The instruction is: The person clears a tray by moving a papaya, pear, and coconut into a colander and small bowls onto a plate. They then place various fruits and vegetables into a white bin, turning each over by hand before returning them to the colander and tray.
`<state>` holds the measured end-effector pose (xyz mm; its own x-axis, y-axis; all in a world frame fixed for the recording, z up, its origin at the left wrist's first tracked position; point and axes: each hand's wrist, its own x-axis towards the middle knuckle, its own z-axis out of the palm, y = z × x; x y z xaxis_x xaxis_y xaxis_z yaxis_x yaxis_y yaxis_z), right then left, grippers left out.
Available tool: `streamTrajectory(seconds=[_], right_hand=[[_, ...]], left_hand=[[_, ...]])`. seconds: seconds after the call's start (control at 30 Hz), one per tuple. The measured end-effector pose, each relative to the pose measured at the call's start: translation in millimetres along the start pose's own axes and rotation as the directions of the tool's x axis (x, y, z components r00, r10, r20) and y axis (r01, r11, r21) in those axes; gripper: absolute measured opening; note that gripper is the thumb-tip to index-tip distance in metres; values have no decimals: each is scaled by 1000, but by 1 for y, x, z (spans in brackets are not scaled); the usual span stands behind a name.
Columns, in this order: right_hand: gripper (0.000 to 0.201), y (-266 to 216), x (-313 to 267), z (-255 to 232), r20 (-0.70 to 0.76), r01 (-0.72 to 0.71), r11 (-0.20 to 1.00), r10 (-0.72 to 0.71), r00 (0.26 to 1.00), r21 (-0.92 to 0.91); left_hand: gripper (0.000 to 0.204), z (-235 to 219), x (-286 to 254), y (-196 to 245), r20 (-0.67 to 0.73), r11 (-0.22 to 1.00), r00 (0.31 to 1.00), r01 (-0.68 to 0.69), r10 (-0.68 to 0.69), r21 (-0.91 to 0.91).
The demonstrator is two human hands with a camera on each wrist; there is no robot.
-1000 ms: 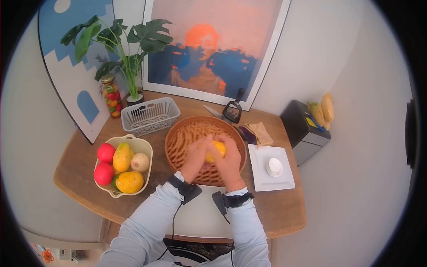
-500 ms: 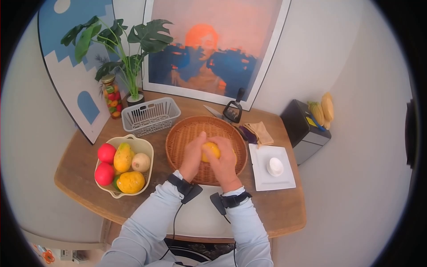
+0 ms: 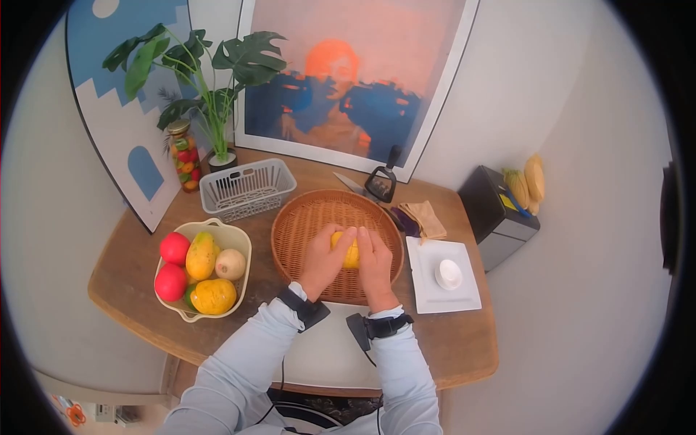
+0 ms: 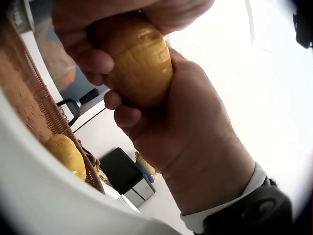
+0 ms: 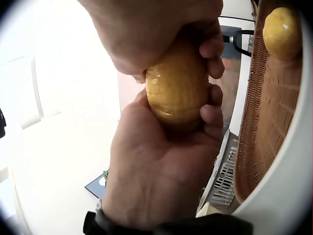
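Both hands are wrapped round an oval yellow fruit (image 3: 349, 255) above the round wicker basket (image 3: 295, 226). Its skin looks smooth and shiny, with faint lines across it in the right wrist view. My left hand (image 3: 321, 259) holds it from the left, my right hand (image 3: 375, 264) from the right, and the thumbs come near each other on top. From below, in the left wrist view, curled fingertips press its underside. A second yellow fruit (image 5: 282, 34) lies in the wicker basket; the hands hide it in the head view.
At left, a cream basket (image 3: 242, 272) holds several fruits. Behind stand a grey plastic basket (image 3: 250, 192), a jar (image 3: 185, 159) and a potted plant (image 3: 217, 123). To the right are a grater (image 3: 381, 181), a cloth (image 3: 424, 219), a white plate (image 3: 457, 297) with a small bowl (image 3: 449, 274).
The hands turn and shift round the yellow fruit: half a second ago the right hand covered more of its front; now both thumbs lie side by side on top.
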<state>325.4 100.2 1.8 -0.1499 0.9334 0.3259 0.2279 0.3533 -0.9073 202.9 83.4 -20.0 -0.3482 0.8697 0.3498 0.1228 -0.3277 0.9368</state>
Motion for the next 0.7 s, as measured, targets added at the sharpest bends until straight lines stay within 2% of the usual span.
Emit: streamTrajectory(seconds=[0.03, 0.07, 0.1, 0.13, 0.17, 0.23, 0.27, 0.3, 0.33, 0.37, 0.43, 0.47, 0.5, 0.53, 0.57, 0.63, 0.7], right_hand=[[32, -6, 0, -1, 8, -47, 999, 47, 999, -18], [32, -13, -2, 0, 7, 177, 979, -177, 984, -101], [32, -22, -5, 2, 23, 386, 904, -389, 921, -183], [32, -30, -6, 4, 58, 573, 778, -580, 813, -259], [30, -27, -6, 5, 33, 548, 801, -558, 829, -242], [25, -15, -4, 9, -11, 497, 844, -509, 860, -202], [26, -3, -1, 8, -29, 337, 937, -341, 940, -96], [29, 12, 4, 3, -28, 161, 987, -161, 987, 12], [32, 14, 5, 1, -8, -23, 993, 25, 1000, 118], [32, 15, 6, 1, -13, -27, 997, 28, 1000, 69], [31, 9, 3, -2, -28, -36, 999, 36, 999, -29], [32, 0, 0, 0, -36, 145, 986, -149, 988, -84], [33, -12, -3, 5, -34, 320, 937, -327, 944, -140], [35, -18, -5, 8, -21, 484, 854, -497, 868, -192], [36, -16, -5, 9, -34, 433, 886, -444, 895, -168], [37, -9, -5, 10, -52, 324, 939, -332, 942, -118], [36, 9, 3, 2, -57, 80, 996, -82, 995, -25]], left_hand=[[37, -3, -3, 18, 34, 980, 985, 172, -170, -98], [37, -5, -5, 28, 87, 921, 940, 341, -330, -187], [36, -7, -3, 20, 121, 887, 936, 353, -332, -297], [35, -11, 0, 14, 154, 840, 932, 364, -329, -402], [35, -14, 3, 8, 183, 781, 928, 371, -323, -502], [38, -13, 0, 11, 128, 883, 942, 336, -311, -328], [40, -11, -2, 18, 100, 919, 949, 315, -300, -239], [40, -7, -3, 22, 83, 955, 976, 217, -204, -204], [39, -3, -6, 25, 71, 979, 992, 116, -105, -166], [38, -1, -8, 27, 64, 992, 998, 14, -6, -126], [37, -5, -6, 32, 75, 964, 973, 227, -218, -141], [36, -8, -4, 33, 84, 931, 942, 333, -324, -147], [37, -12, -2, 27, 128, 892, 926, 376, -354, -252], [38, -18, 2, 22, 172, 839, 910, 414, -377, -353], [39, -22, 4, 19, 217, 774, 893, 450, -394, -446], [40, -11, -1, 22, 98, 893, 946, 324, -309, -312], [41, -4, -3, 19, 30, 975, 987, 162, -159, -150]])
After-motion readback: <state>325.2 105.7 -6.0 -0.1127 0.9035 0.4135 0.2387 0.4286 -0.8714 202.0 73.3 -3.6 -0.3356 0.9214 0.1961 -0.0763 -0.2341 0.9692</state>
